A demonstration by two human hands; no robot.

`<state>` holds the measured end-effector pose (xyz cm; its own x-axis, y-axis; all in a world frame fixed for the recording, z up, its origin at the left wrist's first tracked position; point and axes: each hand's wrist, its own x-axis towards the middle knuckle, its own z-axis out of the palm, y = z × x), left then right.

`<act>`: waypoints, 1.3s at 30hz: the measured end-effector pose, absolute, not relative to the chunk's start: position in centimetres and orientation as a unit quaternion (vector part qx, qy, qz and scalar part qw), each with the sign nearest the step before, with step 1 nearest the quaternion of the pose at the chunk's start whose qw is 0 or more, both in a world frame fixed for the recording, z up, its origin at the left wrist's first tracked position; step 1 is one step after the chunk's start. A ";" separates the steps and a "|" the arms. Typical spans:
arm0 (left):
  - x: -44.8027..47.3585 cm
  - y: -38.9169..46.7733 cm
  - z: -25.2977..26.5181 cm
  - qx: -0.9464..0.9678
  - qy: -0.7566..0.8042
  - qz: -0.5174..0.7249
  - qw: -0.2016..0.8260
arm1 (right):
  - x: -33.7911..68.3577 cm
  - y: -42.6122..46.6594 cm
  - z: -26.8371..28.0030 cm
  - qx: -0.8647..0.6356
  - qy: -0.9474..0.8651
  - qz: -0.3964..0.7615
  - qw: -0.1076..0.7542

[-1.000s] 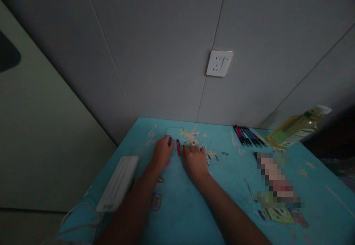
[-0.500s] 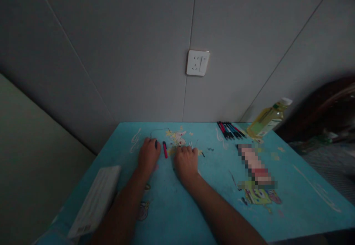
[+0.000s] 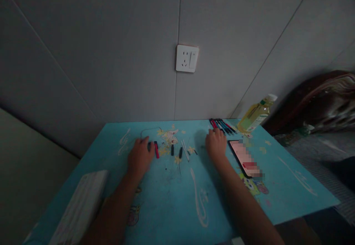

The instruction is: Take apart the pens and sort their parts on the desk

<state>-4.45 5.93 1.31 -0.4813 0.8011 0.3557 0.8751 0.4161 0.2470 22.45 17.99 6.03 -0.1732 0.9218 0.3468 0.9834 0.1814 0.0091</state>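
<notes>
Left hand (image 3: 140,156): small dark piece (image 3: 149,146) sits between thumb and index finger; can't tell if they're clamped on it or just touching. Red-and-black pen part (image 3: 156,150) is just right of those fingers, contact unclear.

Right hand (image 3: 216,143): fingers reach the near-left side of the row of pens (image 3: 226,126), which lies side by side beyond and right of the fingertips. Fingers look bent; can't tell if they're closed on a pen.

On the counter (image 3: 163,200), between both sets of fingers, left to right: two black pieces (image 3: 172,150), thin white rods (image 3: 185,151), small dark bits (image 3: 195,152).

Phone (image 3: 241,155) is right of the right fingers, nearer the person, screen partly pixelated. Bottle (image 3: 255,116) with yellow liquid: farther right, past the pens. White keyboard-like slab (image 3: 80,204): well left of the left fingers, nearer the person. Socket (image 3: 187,58): on the wall beyond both hands.
</notes>
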 end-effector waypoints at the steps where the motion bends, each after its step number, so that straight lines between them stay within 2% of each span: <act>1: -4.0 5.8 1.4 -0.506 -0.832 -0.206 0.092 | 23.5 19.1 5.6 -0.648 -0.742 -0.117 0.128; 8: -2.0 5.3 1.2 -0.556 -0.803 -0.197 0.082 | 25.3 22.1 2.7 -0.684 -0.711 -0.102 0.123; 17: -2.4 5.2 1.4 -0.558 -0.801 -0.195 0.096 | 25.7 23.0 2.3 -0.697 -0.697 -0.083 0.148; 24: 1.7 6.1 1.9 -0.758 -0.599 -0.254 0.046 | 25.5 22.7 3.0 -0.683 -0.703 -0.098 0.172; 29: 2.0 6.8 0.0 -0.811 -0.532 -0.240 0.038 | 24.5 20.9 3.8 -0.629 -0.741 -0.118 0.205; 33: 1.2 7.1 -1.3 -0.824 -0.520 -0.221 0.046 | 22.8 18.2 4.1 -0.515 -0.805 -0.086 0.282; 39: 1.6 7.1 -1.5 -0.794 -0.559 -0.231 0.056 | 21.3 15.2 4.7 -0.437 -0.850 -0.041 0.292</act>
